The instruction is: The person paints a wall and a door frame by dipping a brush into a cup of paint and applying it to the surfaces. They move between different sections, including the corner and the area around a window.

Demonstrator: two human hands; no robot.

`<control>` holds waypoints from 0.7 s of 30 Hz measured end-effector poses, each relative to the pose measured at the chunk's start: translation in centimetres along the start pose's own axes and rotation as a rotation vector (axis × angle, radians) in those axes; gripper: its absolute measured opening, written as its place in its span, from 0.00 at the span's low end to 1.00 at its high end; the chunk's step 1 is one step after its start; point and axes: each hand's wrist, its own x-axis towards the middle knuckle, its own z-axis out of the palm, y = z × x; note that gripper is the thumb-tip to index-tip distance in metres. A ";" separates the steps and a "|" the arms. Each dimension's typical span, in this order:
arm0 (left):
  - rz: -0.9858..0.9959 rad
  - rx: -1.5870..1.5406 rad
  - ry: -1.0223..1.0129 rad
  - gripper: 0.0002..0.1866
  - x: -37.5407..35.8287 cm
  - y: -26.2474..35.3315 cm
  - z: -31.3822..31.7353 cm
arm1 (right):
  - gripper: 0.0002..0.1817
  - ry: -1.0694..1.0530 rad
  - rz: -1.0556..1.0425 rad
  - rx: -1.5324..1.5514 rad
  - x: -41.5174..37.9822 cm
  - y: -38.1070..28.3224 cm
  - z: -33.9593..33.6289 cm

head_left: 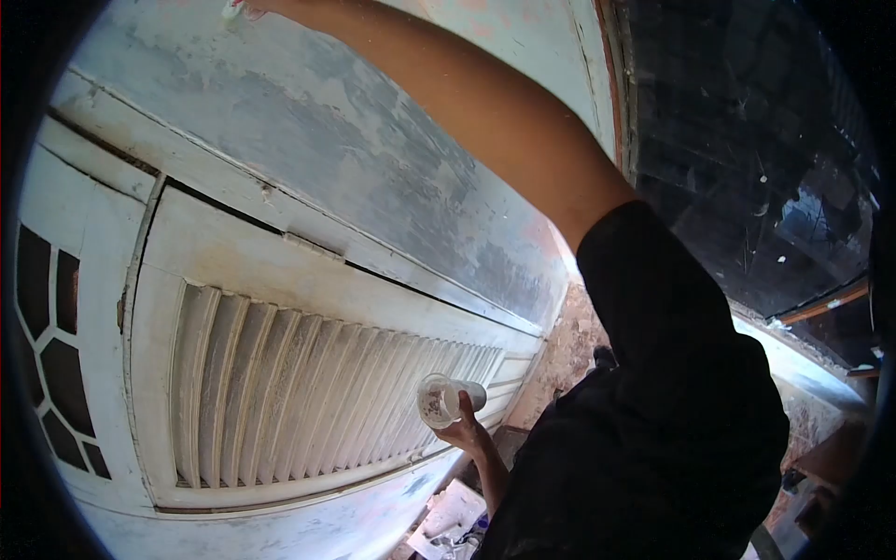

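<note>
My left hand (463, 429) is wrapped round a translucent cup (455, 399) in front of the louvred door panel (308, 392). The cup's open end faces left, and whitish residue shows inside. My right arm stretches across the top of the view, so that my right hand (254, 6) is at the upper left edge, only partly visible. Its fingers are closed on a small whitish thing, too small to identify, against the patchy grey-white wall (373, 121).
The white door has a window with dark panes (63, 373) at the left. A dark, speckled surface (737, 159) lies at the upper right. Near the bottom are a white sheet with items (450, 513) and worn floor (567, 341).
</note>
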 end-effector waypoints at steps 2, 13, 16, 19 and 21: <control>-0.006 0.054 0.003 0.38 -0.3 0.9 -0.4 | 0.11 -0.182 0.299 0.414 -3.5 3.7 -1.3; -0.065 0.127 -0.047 0.40 -1.0 1.0 -4.3 | 0.19 0.033 1.198 0.474 -44.3 14.2 -24.3; -0.077 0.134 -0.077 0.39 -0.9 1.3 -5.6 | 0.15 0.119 1.211 0.303 -48.9 14.8 -28.2; -0.059 0.171 -0.082 0.40 -0.6 0.0 -7.4 | 0.12 0.113 1.058 0.013 -50.1 16.3 -28.2; -0.084 0.158 -0.090 0.40 -0.9 0.0 -8.0 | 0.12 0.011 0.920 -0.230 -48.3 16.9 -27.1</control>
